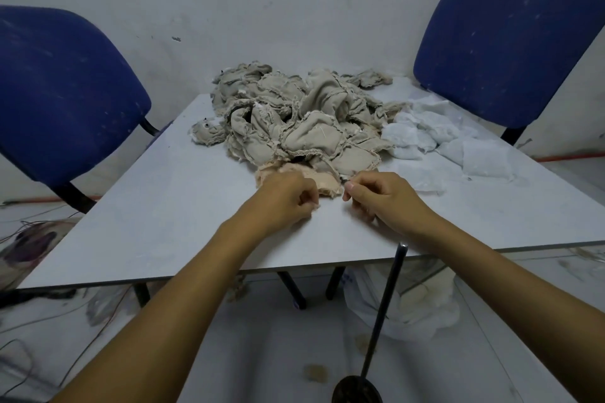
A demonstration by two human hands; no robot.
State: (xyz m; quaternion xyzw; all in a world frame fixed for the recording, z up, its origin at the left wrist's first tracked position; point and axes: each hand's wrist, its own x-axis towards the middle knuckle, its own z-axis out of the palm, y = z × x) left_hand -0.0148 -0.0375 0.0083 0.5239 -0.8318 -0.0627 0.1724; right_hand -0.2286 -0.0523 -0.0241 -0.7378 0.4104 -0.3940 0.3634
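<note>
A pale peach fabric piece (314,180) lies at the near edge of a heap of grey-beige sewn fabric pieces (294,114) on the grey table (163,206). My left hand (288,198) has its fingers curled and pinches the near left edge of the peach piece. My right hand (381,195) is curled with thumb against fingers at the piece's right corner. Whether it pinches fabric or thread there I cannot tell. Both forearms reach in from the bottom of the head view.
White stuffing or white fabric (451,144) is spread to the right of the heap. Blue chairs stand at the left (62,88) and right (504,33) of the table. A black rod on a round base (383,314) leans at the table's front edge. Cables lie on the floor at left.
</note>
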